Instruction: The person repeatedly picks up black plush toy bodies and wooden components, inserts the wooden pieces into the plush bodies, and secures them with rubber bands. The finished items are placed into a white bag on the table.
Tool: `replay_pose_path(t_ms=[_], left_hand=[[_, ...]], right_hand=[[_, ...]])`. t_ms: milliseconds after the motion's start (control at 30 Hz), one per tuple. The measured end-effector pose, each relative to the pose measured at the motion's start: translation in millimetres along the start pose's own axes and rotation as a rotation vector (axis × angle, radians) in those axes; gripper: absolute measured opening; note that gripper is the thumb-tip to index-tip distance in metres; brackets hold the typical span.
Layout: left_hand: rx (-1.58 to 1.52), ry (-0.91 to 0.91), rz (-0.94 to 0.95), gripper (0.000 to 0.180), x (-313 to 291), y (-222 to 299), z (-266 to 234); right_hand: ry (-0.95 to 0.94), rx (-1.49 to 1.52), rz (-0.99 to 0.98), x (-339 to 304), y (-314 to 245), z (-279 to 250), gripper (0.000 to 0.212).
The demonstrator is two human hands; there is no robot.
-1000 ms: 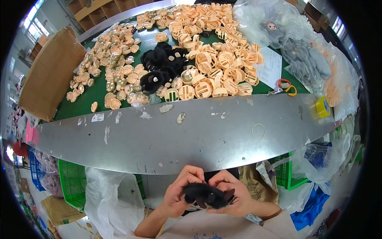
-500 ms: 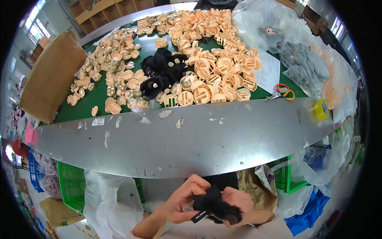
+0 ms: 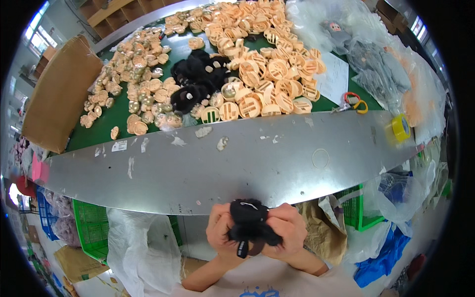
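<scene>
Between my two hands, just off the near edge of the metal worktop [image 3: 163, 168], is a small black furry plush piece [image 3: 250, 222]. My left hand [image 3: 220, 231] is closed around its left side. Its right side is gripped by my right hand [image 3: 289, 230], thumb on top. A dark fabric tag [image 3: 242, 249] hangs from its lower edge, and a thin pale strand lies across its top. The fingertips under the plush are hidden. Farther off, more black plush pieces [image 3: 198, 74] lie heaped on the green surface [image 3: 170, 64].
Around that heap lie many round slatted tan pieces [image 3: 269, 94] and clear-wrapped shell-like parts [image 3: 143, 89]. To the right are scissors [image 3: 352, 102], yellow tape [image 3: 401, 127] and plastic bags [image 3: 381, 74]. A cardboard sheet [image 3: 59, 94] stands left. Green crates [image 3: 91, 230] sit below the worktop.
Both hands have moved up toward the worktop's edge with the plush piece and turned it. The left hand now wraps its side instead of pinching the top. The view has shifted slightly.
</scene>
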State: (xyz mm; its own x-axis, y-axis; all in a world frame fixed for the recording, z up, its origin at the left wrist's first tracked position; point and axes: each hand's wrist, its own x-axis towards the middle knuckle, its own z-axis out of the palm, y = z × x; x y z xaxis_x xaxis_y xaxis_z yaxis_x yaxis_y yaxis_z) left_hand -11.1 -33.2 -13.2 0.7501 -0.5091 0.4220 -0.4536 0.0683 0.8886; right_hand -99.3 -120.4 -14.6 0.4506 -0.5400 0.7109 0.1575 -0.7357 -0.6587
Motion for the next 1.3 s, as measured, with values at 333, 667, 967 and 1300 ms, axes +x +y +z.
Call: replay_pose_path(t_ms=[333, 667, 967, 1300], left_hand=[[0.017, -0.143, 0.378, 0.019, 10, -19, 2], [-0.397, -0.264, -0.351, 0.014, 11, 2, -23], [-0.492, -0.356, -0.477, 0.018, 15, 1, -29], [-0.434, -0.384, -0.387, 0.022, 1, -4, -33]], right_hand=[[-0.006, 0.49, 0.421, 1, -4, 5, 0.062], [-0.166, 0.503, 0.699, -8, 8, -7, 0.076], [-0.381, 0.509, 0.796, -11, 3, -5, 0.071], [-0.427, 1.019, 1.198, -14, 0, -13, 0.053]])
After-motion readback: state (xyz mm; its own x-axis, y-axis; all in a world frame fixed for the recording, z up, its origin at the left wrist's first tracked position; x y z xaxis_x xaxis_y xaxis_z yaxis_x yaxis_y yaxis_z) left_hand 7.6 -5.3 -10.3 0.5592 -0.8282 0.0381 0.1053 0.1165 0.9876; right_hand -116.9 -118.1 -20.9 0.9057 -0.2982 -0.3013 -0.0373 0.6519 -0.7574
